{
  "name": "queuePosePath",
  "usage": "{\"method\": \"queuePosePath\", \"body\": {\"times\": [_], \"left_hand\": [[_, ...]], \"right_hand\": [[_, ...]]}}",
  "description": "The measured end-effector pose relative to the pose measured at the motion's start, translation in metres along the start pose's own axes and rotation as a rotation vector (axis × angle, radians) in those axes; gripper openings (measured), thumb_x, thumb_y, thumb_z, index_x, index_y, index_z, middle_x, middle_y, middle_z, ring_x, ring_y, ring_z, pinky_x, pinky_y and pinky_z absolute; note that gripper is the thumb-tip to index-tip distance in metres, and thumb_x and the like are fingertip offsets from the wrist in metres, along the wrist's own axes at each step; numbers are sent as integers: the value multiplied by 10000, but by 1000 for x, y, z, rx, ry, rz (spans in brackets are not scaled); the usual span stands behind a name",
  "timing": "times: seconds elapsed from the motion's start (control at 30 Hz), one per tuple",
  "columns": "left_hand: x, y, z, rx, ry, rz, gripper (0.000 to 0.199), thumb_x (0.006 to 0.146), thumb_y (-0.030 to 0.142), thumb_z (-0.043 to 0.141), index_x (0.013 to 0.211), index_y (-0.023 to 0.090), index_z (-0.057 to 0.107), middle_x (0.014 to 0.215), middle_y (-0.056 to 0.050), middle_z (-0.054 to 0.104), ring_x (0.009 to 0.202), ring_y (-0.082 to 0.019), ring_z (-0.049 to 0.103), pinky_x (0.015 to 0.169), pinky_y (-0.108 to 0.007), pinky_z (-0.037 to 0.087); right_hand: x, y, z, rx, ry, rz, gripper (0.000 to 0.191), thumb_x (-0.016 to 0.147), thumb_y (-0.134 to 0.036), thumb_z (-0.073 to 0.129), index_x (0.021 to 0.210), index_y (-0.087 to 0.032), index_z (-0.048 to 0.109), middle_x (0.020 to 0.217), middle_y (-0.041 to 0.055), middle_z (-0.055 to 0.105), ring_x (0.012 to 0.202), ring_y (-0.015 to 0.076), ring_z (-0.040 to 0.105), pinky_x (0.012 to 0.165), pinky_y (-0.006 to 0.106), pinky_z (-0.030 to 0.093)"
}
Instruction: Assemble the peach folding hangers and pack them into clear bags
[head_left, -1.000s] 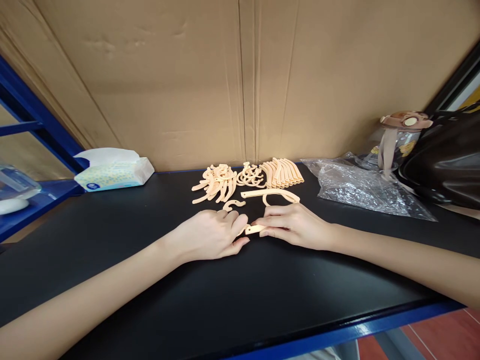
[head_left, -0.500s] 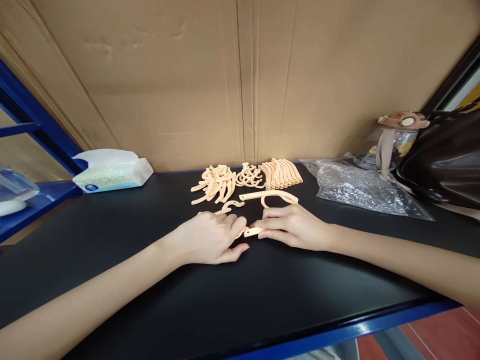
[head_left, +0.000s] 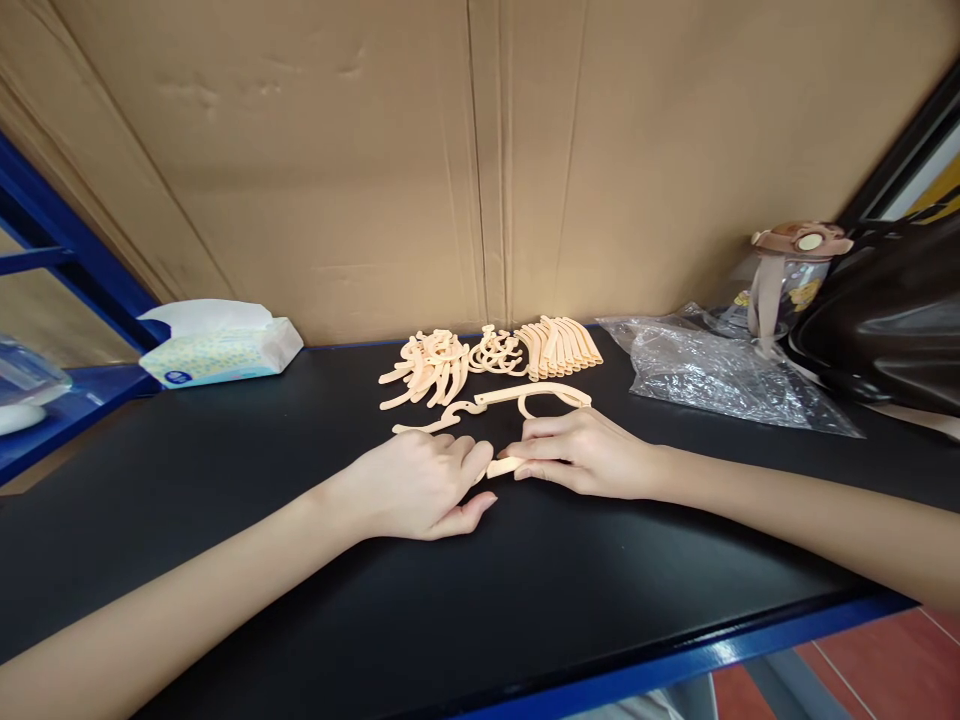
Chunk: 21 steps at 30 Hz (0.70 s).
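Observation:
My right hand is closed on a flat beige plastic piece, whose left end sticks out from its fingertips. Just left of it, my left hand has curled fingers against the near end of that piece, with its thumb stretched out below; a small beige bit shows under the fingers, the rest is hidden. Beyond the hands lie a long curved beige piece, a thin ring partly behind my right hand, and a hooked piece.
Farther back are a pile of curved beige pieces, small hooks and a row of long pieces. A tissue pack stands at left. At right are a clear plastic bag, a bottle and a dark bag.
My left hand has moved slightly toward me, uncovering more of the hooked piece. The left end of the piece in my right hand is now more covered by my left fingers.

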<state>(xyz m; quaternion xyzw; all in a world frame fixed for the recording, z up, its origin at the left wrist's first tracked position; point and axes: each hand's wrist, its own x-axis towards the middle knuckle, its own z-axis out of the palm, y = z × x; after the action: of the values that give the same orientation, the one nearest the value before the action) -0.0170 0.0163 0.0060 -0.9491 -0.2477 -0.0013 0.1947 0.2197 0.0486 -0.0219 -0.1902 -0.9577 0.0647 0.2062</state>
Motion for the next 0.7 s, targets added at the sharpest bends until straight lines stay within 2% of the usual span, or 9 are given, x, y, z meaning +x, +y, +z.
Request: {"method": "queuePosePath", "body": {"times": [0.2,0.47,0.7], "left_hand": [[2,0,0,-57,-59,-48,225,938,293,355,750,192,424,623,-2,601,487,-152,575,482,-243,402],[1,2,0,-174,0,-54,183,953,273,407,788,195,416,677,30,607,521,-126,588,431,-246,271],[-2,-1,4,-269,-9,-96,194,965,292,387,795,202,412,688,42,592,522,-112,558,442,-232,258]], "right_hand": [[1,-2,-2,-37,-7,-24,328,976,-340,416,1132,-176,652,827,30,601,724,120,560,618,224,403],[2,-4,-3,-98,-2,-60,318,987,-315,383,1148,-187,625,840,26,574,691,111,528,593,219,384],[6,-10,-6,-136,-23,-41,320,971,-373,411,1094,-174,629,837,26,568,715,126,531,629,236,402]]}}
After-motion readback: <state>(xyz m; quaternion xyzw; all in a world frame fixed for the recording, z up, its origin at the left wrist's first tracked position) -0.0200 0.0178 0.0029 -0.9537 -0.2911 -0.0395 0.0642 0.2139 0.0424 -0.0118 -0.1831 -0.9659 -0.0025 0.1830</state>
